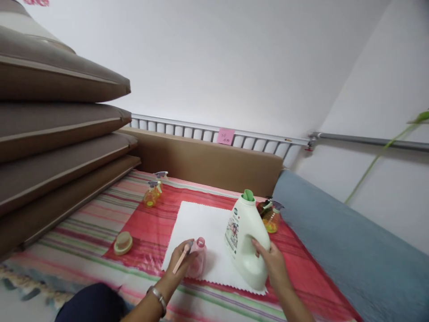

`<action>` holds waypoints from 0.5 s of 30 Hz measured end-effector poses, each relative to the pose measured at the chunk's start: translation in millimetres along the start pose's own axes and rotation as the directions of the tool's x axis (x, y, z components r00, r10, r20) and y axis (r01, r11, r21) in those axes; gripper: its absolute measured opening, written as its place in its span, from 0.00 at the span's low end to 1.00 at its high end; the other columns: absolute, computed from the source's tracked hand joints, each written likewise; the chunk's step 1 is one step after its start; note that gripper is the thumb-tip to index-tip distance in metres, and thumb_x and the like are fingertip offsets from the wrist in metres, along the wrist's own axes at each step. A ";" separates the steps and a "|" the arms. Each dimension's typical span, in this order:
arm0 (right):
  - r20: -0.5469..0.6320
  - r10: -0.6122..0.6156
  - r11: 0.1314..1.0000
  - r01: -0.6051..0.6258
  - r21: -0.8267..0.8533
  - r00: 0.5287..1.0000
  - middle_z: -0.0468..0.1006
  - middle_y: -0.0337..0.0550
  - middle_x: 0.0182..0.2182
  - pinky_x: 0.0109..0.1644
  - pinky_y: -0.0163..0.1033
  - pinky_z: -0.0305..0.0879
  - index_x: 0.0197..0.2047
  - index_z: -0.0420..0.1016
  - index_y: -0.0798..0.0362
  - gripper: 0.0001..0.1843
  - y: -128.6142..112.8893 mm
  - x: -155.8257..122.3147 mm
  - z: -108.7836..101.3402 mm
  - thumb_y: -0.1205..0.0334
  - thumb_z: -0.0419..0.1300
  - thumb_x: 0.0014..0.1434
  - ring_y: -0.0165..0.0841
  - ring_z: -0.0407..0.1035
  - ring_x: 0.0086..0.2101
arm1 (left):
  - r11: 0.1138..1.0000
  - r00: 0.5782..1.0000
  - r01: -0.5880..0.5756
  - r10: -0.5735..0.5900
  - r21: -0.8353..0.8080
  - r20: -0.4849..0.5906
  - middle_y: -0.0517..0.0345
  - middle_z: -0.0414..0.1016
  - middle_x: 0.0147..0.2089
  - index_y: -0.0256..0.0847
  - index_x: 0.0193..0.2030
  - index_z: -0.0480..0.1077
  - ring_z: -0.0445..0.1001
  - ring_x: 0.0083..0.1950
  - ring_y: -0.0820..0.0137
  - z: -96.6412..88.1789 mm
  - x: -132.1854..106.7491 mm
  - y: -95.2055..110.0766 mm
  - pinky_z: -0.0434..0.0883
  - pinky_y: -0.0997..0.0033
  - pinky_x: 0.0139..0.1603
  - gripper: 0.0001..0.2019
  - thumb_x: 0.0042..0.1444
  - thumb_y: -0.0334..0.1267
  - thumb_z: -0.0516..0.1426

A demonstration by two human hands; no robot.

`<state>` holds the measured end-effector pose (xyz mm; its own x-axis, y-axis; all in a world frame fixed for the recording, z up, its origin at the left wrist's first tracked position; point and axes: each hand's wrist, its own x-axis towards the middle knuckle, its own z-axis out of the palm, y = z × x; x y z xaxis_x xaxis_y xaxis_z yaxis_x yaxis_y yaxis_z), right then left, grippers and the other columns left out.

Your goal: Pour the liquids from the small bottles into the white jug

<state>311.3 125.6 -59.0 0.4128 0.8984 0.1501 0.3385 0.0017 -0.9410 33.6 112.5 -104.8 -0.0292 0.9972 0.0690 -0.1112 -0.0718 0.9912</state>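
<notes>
Head view: gripping a small pink bottle [197, 261] and a large white detergent jug [246, 239] at lower centre of the frame.

Left hand [179, 264] wrapping around the pink bottle while pinching its detached spray head [183, 256] between the fingers; right hand [273, 264] clasping the jug's handle, tilting it leftward on the white cloth [197, 221]. Both bottles sitting on that cloth, near each other at lower centre. Beyond the jug, an orange spray bottle [271, 219] standing just beside it; another orange spray bottle [151, 194] standing left of centre; a round beige lid [123, 243] lying further left on the striped mat [83, 232]. Stacked brown cushions [56, 134] filling the left of the frame.
</notes>
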 end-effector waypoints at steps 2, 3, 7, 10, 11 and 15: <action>0.001 -0.010 1.000 0.010 -0.027 1.000 0.65 0.31 0.14 0.25 0.37 0.55 0.25 0.66 0.52 0.21 -19.6 -1.3 -2.9 0.42 0.62 0.45 0.33 0.61 0.19 | 1.000 1.000 -0.010 0.010 -0.002 0.005 0.50 0.78 0.44 0.39 0.43 0.74 0.71 0.51 0.52 -1.2 0.6 -1.9 0.67 0.59 0.49 0.22 0.40 0.46 0.63; 0.009 -0.014 0.999 0.014 -0.043 1.000 0.64 0.31 0.13 0.25 0.37 0.55 0.25 0.66 0.52 0.21 -29.7 -2.3 -6.3 0.42 0.62 0.45 0.32 0.60 0.19 | 1.000 1.000 -0.010 0.010 -0.004 0.001 0.49 0.78 0.45 0.39 0.43 0.74 0.71 0.51 0.51 -1.9 0.9 -2.9 0.67 0.59 0.49 0.22 0.40 0.46 0.63; 0.121 -0.013 0.996 0.024 -0.087 0.993 0.66 0.33 0.14 0.24 0.36 0.54 0.25 0.66 0.52 0.21 -61.6 -6.7 -31.4 0.42 0.62 0.46 0.31 0.60 0.19 | 1.000 1.000 -0.009 0.009 -0.001 0.024 0.49 0.77 0.45 0.39 0.45 0.73 0.72 0.50 0.52 -3.5 2.0 -6.8 0.67 0.59 0.48 0.23 0.42 0.47 0.62; 0.304 0.068 0.998 -0.061 -0.032 0.950 0.64 0.32 0.13 0.21 0.34 0.51 0.25 0.63 0.51 0.21 -76.3 -13.2 -51.2 0.43 0.62 0.48 0.28 0.56 0.16 | 1.000 0.999 -0.005 0.005 0.004 0.038 0.49 0.77 0.44 0.38 0.45 0.73 0.72 0.49 0.53 -3.5 2.2 -8.9 0.67 0.58 0.49 0.23 0.43 0.47 0.61; 0.366 0.101 0.994 -0.105 -0.009 0.925 0.63 0.31 0.13 0.20 0.33 0.50 0.24 0.62 0.51 0.21 -80.4 -16.7 -55.8 0.43 0.62 0.48 0.27 0.54 0.15 | 1.000 0.999 -0.006 0.006 0.005 0.042 0.50 0.77 0.44 0.38 0.46 0.73 0.72 0.49 0.53 -3.6 2.3 -9.7 0.66 0.58 0.49 0.23 0.43 0.47 0.61; 0.535 0.236 0.967 -0.252 -0.045 0.811 0.59 0.31 0.11 0.19 0.32 0.48 0.21 0.60 0.51 0.24 -95.9 -35.2 -61.9 0.38 0.58 0.49 0.25 0.50 0.13 | 1.000 0.998 -0.025 0.024 0.017 0.054 0.49 0.76 0.45 0.37 0.46 0.72 0.72 0.48 0.54 -5.0 3.4 -15.9 0.66 0.59 0.49 0.23 0.44 0.48 0.61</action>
<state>316.6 66.6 44.7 -0.0380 0.9641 -0.2630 0.2616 -0.2444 -0.9337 30.3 116.9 -120.9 0.0222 0.9949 0.0984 -0.0934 -0.0959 0.9910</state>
